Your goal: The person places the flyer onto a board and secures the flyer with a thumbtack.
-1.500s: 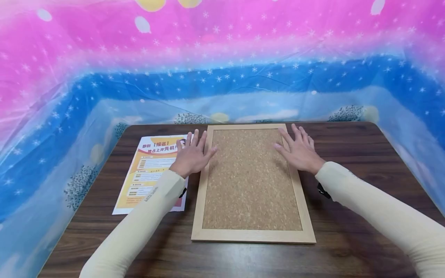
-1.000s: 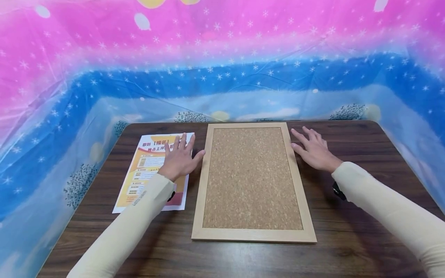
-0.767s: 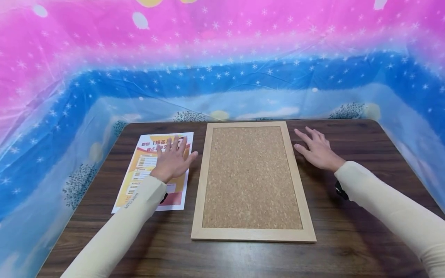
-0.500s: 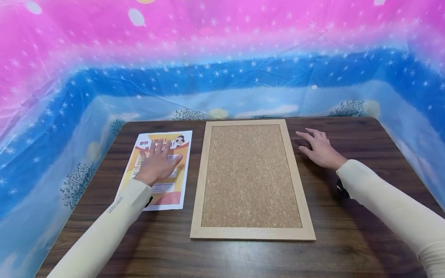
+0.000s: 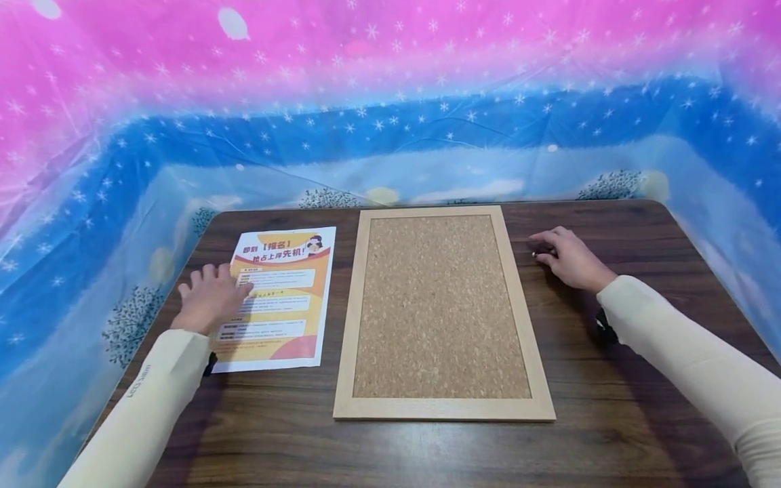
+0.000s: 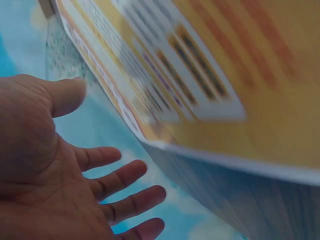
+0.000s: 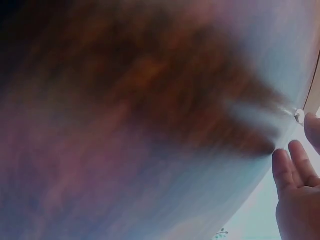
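A cork board [image 5: 445, 312] in a pale wooden frame lies flat in the middle of the table. Left of it is a printed poster sheet [image 5: 279, 298] in yellow, red and white. At the sheet's left edge, my left hand [image 5: 210, 298] has its fingers spread and the thumb over the print. The left wrist view shows its fingers [image 6: 132, 202] close to the paper's edge, gripping nothing. Right of the board, my right hand [image 5: 573, 261] reaches low over the table with loosely bent fingers. A tiny white, shiny thing [image 7: 299, 116] sits at its thumb tip; its kind is unclear.
Dark wood-grain table [image 5: 427, 451] surrounds both flat things. A hanging cloth [image 5: 390, 135] in pink and blue, with snowflakes, encloses the table at the back and sides. A dark band [image 5: 605, 329] shows under the right sleeve's cuff.
Both hands have drawn away from the board. The left has crossed the sheet to its left edge; the right has shifted right and its fingers have bent more. The sheet and board stay put.
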Demonstrator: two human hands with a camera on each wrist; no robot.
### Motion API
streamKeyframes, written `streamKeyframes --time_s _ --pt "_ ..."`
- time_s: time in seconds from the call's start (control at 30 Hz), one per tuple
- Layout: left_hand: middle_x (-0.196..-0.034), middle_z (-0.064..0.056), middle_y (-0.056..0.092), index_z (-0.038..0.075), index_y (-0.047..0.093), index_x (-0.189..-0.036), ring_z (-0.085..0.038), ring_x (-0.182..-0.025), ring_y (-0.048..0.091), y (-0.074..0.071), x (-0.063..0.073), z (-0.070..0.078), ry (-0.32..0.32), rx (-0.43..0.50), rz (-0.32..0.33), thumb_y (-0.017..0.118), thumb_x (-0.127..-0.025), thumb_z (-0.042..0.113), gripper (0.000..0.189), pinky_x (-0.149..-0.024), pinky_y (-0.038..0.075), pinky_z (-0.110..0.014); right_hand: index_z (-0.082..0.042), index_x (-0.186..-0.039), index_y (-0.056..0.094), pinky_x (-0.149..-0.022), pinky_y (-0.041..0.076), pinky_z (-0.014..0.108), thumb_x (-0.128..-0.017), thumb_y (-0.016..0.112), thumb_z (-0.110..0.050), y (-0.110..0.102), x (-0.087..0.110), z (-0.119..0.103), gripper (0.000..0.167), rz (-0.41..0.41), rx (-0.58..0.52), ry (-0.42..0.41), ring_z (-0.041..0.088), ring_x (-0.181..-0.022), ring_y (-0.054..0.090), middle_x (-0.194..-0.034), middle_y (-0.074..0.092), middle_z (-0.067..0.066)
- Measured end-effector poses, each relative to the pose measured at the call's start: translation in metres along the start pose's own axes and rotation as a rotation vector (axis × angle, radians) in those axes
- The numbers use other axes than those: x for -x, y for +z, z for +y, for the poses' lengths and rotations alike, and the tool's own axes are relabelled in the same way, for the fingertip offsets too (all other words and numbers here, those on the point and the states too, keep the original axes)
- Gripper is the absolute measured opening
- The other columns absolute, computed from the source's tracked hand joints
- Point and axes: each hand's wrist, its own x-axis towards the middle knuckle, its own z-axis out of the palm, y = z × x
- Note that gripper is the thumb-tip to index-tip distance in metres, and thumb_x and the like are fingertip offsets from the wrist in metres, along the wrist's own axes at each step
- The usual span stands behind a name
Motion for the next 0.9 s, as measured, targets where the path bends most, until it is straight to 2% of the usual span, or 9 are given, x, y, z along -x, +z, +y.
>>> streamKeyframes --time_s 0.17,0.3,0.4,0.57,0.73,0.9 --pt "-0.122 -0.047 0.025 -0.023 0.022 -0.131 -0.061 -0.112 0.021 -0.006 0.006 -0.021 -0.068 -0.001 -0.060 0.048 -0.097 0.042 0.078 -0.087 0.014 -0.070 -0.001 -0.117 0.061 -0.079 0.042 0.049 -0.093 0.058 -0.002 0.001 -0.004 0.001 0.024 0.006 0.001 0.016 0.031 -0.095 0.052 -0.107 0.053 0.016" --pt "-0.117 -0.048 0.031 -0.026 0.022 -0.129 -0.063 -0.110 0.027 -0.006 0.008 -0.028 -0.099 -0.025 -0.114 0.050 -0.094 0.046 0.085 -0.087 0.017 -0.071 -0.001 -0.111 0.064 -0.077 0.043 0.048 -0.093 0.058 -0.001 0.002 -0.005 0.000 0.019 0.011 0.014 0.024 0.029 -0.091 0.053 -0.102 0.056 0.015" --pt "-0.116 -0.047 0.034 -0.027 0.024 -0.129 -0.062 -0.110 0.031 -0.005 0.007 -0.029 -0.114 -0.034 -0.137 0.052 -0.093 0.048 0.088 -0.089 0.017 -0.071 0.000 -0.108 0.065 -0.075 0.043 0.047 -0.092 0.058 0.000 0.001 -0.006 -0.002 0.018 0.011 0.024 0.025 0.028 -0.088 0.054 -0.099 0.056 0.014" --pt "-0.110 -0.042 0.043 -0.026 0.027 -0.128 -0.059 -0.106 0.040 -0.004 0.004 -0.028 -0.109 -0.032 -0.159 0.053 -0.094 0.044 0.081 -0.091 0.013 -0.074 -0.001 -0.106 0.066 -0.073 0.043 0.047 -0.092 0.058 0.000 0.001 -0.006 -0.003 0.016 0.010 0.022 0.029 0.028 -0.087 0.054 -0.098 0.057 0.013" --pt "-0.092 -0.033 0.053 -0.026 0.024 -0.129 -0.056 -0.101 0.047 -0.003 -0.001 -0.025 -0.126 -0.001 -0.190 0.052 -0.097 0.036 0.075 -0.092 0.012 -0.073 -0.003 -0.104 0.067 -0.072 0.043 0.046 -0.092 0.058 -0.001 0.001 -0.007 -0.001 0.014 0.014 0.018 0.032 0.027 -0.086 0.055 -0.097 0.059 0.012" --pt "-0.079 -0.024 0.054 -0.023 0.035 -0.117 -0.047 -0.089 0.054 -0.002 -0.003 -0.023 -0.166 0.035 -0.200 0.054 -0.096 0.032 0.062 -0.091 0.016 -0.071 -0.003 -0.102 0.068 -0.071 0.043 0.045 -0.092 0.059 -0.001 0.002 -0.009 0.000 0.014 0.013 0.014 0.035 0.027 -0.085 0.055 -0.096 0.059 0.012"
